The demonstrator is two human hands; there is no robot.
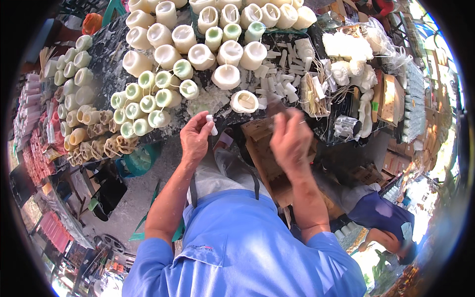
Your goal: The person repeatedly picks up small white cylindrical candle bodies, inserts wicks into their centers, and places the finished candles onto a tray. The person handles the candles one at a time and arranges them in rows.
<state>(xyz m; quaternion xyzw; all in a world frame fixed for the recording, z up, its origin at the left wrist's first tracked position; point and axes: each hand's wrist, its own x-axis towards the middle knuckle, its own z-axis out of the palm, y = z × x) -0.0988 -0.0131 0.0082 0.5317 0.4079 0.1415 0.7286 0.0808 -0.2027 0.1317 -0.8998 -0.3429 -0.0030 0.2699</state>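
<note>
My left hand (194,137), at the table's near edge, pinches a short white wax stick (212,124) upright between thumb and fingertips. Opposite it, my right hand (292,140) is smeared by motion, its fingers closed. A dark, flat, blurred blade (275,105) extends from that hand toward the table, apparently a knife; its handle is hidden in the fist. On the edge between both hands stands a cream wax cup (245,101) with pale pieces inside. Many short white wax sticks (284,85) lie loose beyond the right hand.
Rows of cream pillar candles (201,56) and smaller pale-green candles (159,119) cover the black table (106,47). Bundled wicks (314,96) and white wax figures (349,47) lie at right. Below my right hand is an open cardboard box (267,161). Another person (381,218) is at lower right.
</note>
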